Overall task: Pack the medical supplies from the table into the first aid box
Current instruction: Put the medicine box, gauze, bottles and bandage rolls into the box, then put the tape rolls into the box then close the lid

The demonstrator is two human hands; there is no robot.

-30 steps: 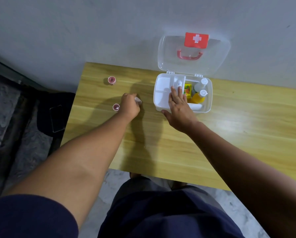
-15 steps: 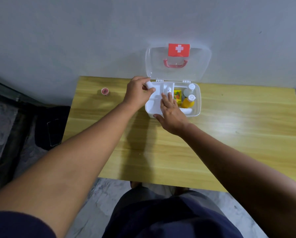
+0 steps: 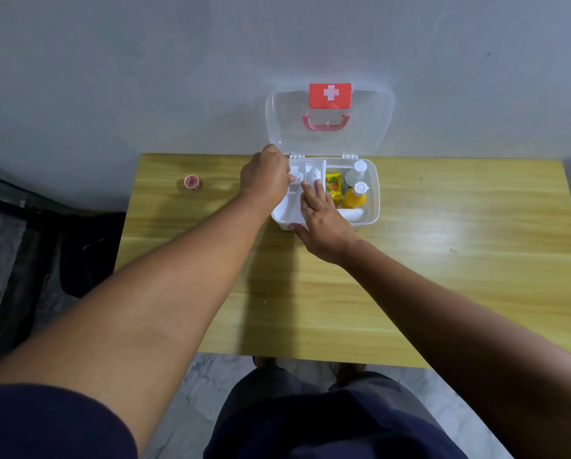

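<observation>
First aid box (image 3: 372,207), a clear plastic case with a white divided tray, stands open at the far edge of the yellow wood-grain desk (image 3: 443,276), against the grey wall (image 3: 145,77). Its transparent lid (image 3: 284,127) is tilted back to the wall and shows a red label with a white cross (image 3: 330,95) above a pink carry handle (image 3: 325,122).

My left hand (image 3: 265,176) is over the far left corner of the tray, fingers curled around a small white roll with blue print (image 3: 298,177), which sits in the far left compartment. Whether the roll is gripped or only touched, I cannot tell. A second small white roll (image 3: 316,174) lies in the compartment just to the right of it.

My right hand (image 3: 324,220) lies flat and open across the near part of the tray, holding nothing. The fingertips (image 3: 318,183) reach up to the second roll, and the thumb presses the near outer wall of the box.

The right section of the box holds a yellow carton with orange print (image 3: 333,188), a clear bottle with a white cap (image 3: 356,172), an orange-yellow bottle with a white cap (image 3: 355,197) and a white tube (image 3: 352,214) lying along the near wall.

One small roll with a pink-red core (image 3: 191,182) stands on the desk, well apart to the left of the box.
</observation>
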